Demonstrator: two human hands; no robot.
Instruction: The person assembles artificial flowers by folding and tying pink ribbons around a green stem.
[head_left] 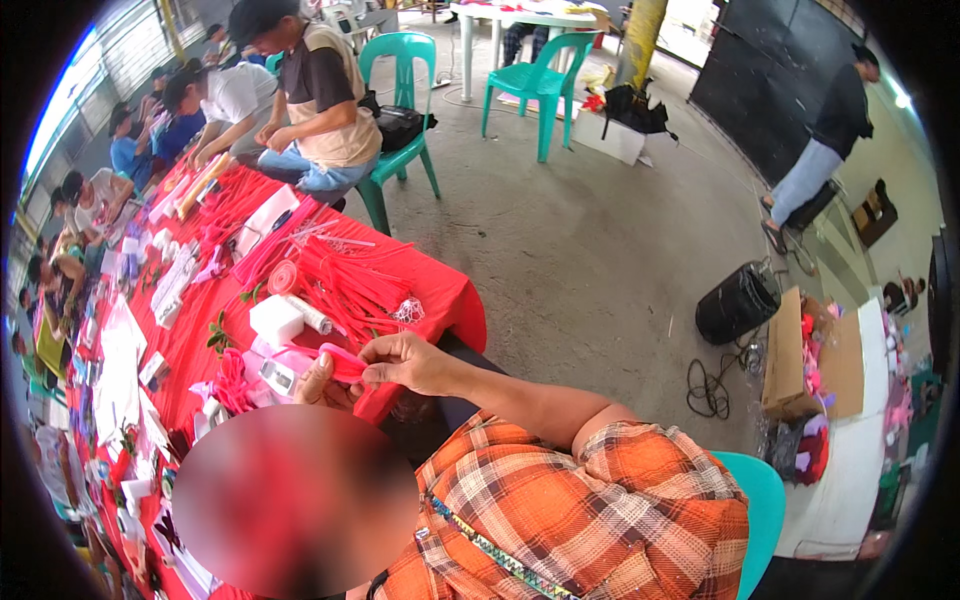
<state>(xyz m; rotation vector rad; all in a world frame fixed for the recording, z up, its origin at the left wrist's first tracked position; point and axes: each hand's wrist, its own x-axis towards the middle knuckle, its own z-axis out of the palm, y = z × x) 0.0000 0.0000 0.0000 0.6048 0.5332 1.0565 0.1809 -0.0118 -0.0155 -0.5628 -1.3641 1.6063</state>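
Note:
Over the near edge of the red-covered table, my left hand (pixel 318 382) grips a bright pink soft strip (pixel 342 362) from below. My right hand (pixel 408 364) pinches the same strip at its right, with fingertips close to my left hand. Just left of my hands lie a small pale object with a grey middle (pixel 275 376) and red fuzzy stems (pixel 230 380). Beyond them are a white block (pixel 273 320), a rolled pink ribbon (pixel 283 278), a white roll (pixel 312 315) and loose pink stems (pixel 350 280). A blurred oval hides what is below my left hand.
Co-workers (pixel 310 110) line the red table (pixel 450 300) at left. Green chairs (pixel 540 82) and a round white table (pixel 525 12) stand behind. At right are a standing person (pixel 840 120), a black container (pixel 738 305), coiled cable (pixel 708 390) and cardboard boxes (pixel 840 355).

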